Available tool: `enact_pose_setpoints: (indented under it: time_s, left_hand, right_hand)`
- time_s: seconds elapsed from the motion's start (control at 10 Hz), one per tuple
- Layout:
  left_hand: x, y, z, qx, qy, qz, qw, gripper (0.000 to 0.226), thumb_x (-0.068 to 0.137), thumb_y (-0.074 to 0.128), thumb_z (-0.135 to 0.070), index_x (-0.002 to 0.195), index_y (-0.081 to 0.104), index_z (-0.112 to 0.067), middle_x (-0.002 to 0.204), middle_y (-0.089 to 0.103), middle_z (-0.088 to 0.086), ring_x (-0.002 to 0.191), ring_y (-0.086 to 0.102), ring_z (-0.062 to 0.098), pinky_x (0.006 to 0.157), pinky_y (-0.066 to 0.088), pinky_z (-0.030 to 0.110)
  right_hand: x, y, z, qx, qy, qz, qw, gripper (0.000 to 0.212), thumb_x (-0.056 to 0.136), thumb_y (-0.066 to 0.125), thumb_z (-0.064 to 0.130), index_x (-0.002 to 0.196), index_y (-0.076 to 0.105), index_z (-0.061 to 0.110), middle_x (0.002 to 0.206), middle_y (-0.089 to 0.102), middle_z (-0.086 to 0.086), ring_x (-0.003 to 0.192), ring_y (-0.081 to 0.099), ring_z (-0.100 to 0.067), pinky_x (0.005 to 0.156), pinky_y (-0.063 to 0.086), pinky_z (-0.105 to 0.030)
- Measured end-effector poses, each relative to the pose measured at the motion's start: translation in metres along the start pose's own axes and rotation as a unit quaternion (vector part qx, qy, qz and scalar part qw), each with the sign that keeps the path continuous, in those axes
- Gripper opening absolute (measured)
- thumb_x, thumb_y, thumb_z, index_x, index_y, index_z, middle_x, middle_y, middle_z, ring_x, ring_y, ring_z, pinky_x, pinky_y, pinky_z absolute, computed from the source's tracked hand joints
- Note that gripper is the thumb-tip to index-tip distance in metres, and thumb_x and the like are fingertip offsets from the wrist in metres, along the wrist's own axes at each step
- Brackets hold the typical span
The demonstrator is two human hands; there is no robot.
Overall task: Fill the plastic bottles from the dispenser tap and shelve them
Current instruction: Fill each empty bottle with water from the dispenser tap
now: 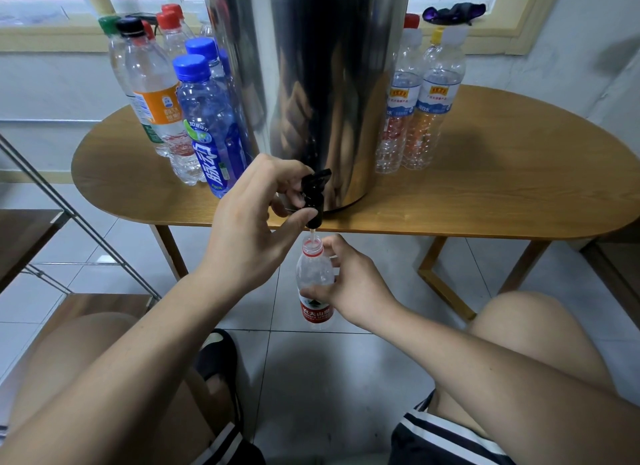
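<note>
Left hand point(249, 229) pinched tap point(313, 190) at table point(485, 194) front edge | right hand point(353, 288) gripped bottle point(313, 274) below that edge | bottle axis vertical, mouth directly under spout.

We see a steel dispenser point(311, 83) filling the table's point(519, 194) middle, capped bottles point(204, 125) crowding its left and a pair point(419, 118) just beside its right. The table's right end lies bare. Under the tap point(313, 194) a bottle point(314, 277) takes the gap; open floor point(346, 378) lies between the knees point(526, 326).
</note>
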State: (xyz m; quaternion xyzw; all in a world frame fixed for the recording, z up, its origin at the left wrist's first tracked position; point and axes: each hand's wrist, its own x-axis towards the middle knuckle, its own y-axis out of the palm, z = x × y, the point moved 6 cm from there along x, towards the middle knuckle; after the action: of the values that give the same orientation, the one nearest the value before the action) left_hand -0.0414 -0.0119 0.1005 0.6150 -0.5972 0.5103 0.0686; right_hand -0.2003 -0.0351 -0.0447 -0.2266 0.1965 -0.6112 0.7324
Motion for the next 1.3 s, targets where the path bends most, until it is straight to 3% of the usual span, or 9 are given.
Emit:
enact_pose_setpoints:
  time_s: [1.3]
  left_hand:
    - [-0.0007, 0.0001, -0.0011, 0.001, -0.008, 0.004, 1.0, 0.046, 0.09, 0.087, -0.003, 0.127, 0.061, -0.01, 0.106, 0.06, 0.003, 0.09, 0.066, 0.015, 0.074, 0.056, 0.034]
  right_hand:
    - [-0.0012, -0.0014, 0.0017, -0.008, 0.0, 0.004, 1.0, 0.072, 0.074, 0.097, 0.036, 0.128, 0.051, 0.042, 0.125, 0.066, 0.019, 0.118, 0.063, -0.009, 0.101, 0.058, -0.038]
